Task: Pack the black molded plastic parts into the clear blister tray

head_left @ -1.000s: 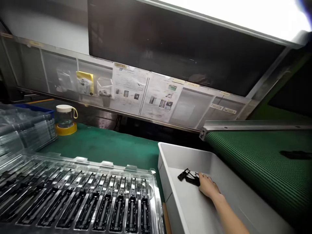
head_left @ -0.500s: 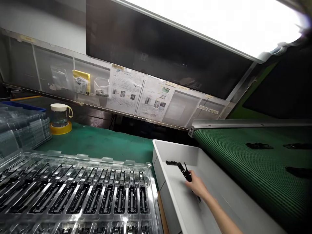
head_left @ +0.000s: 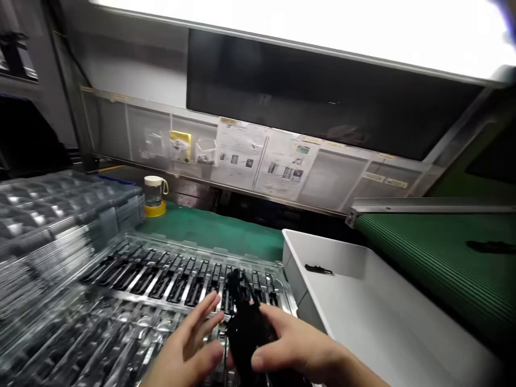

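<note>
My right hand (head_left: 296,344) is closed around a bunch of black plastic parts (head_left: 245,333), held over the clear tray. To the left of the bunch, my left hand (head_left: 191,344) has its fingers spread and apart, close beside the parts. Blur hides whether its fingertips touch them. Beneath both hands lies the clear plastic tray (head_left: 291,295), with rows of long black parts (head_left: 177,285) in its slots. One more black part (head_left: 319,269) lies at the far end of the white bin (head_left: 387,301), right of the tray.
A tall stack of clear trays (head_left: 92,236) stands on the left. Behind it, a lidded glass jar (head_left: 153,192) sits on a yellow tape roll (head_left: 155,209). Beyond the bin runs a green conveyor belt (head_left: 435,247) carrying a black part (head_left: 492,246). Paper sheets (head_left: 286,166) hang at the back.
My right hand has moved from the white bin leftward over the tray with the black parts. My left hand has come into view. The camera has turned left.
</note>
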`<state>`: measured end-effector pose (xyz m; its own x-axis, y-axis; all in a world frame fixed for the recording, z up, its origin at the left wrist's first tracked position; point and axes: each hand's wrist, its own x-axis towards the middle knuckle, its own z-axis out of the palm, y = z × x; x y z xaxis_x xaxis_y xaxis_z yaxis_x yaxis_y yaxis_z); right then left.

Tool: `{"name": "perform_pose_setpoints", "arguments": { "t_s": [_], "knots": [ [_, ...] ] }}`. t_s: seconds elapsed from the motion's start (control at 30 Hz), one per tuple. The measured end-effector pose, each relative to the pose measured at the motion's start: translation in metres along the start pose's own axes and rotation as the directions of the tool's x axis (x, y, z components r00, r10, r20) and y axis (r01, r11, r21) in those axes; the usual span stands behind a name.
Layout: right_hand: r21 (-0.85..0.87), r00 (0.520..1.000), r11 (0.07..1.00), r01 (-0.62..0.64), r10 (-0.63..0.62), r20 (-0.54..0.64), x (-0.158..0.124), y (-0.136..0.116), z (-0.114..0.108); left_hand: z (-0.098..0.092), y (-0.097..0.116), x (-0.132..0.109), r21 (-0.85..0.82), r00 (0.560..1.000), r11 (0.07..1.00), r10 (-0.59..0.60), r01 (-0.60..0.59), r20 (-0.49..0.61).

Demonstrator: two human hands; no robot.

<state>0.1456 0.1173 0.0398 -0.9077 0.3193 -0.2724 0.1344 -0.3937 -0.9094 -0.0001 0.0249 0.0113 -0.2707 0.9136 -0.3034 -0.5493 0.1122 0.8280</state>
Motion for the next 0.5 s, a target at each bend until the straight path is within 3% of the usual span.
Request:
{"name": "perform_pose_setpoints", "arguments": {
  "t_s": [0.07, 0.17, 0.3, 0.5],
  "knots": [
    [-0.088, 0.999, 0.996, -0.029, 0.032, 0.029, 0.017, 0.003, 0.015, 0.001, 0.013, 0.000, -0.150, 0.998, 0.987, -0.060, 0.057, -0.016],
    [-0.180, 0.998, 0.982, -0.055, 0.052, -0.020, 0.036, 0.010, 0.023, -0.003, 0.027, -0.005, -0.200, 0.994, 0.977, -0.089, 0.074, -0.068],
    [-0.180, 0.994, 0.978, -0.110, 0.105, -0.037, 0.054, 0.023, 0.024, -0.020, 0.033, -0.007, -0.220, 0.980, 0.975, -0.013, -0.031, -0.198],
    [0.019, 0.985, 0.990, -0.142, 0.143, -0.097, 0.062, 0.025, 0.028, -0.068, 0.044, -0.007, -0.217, 0.940, 0.948, 0.161, -0.232, -0.301]
  ]
}}
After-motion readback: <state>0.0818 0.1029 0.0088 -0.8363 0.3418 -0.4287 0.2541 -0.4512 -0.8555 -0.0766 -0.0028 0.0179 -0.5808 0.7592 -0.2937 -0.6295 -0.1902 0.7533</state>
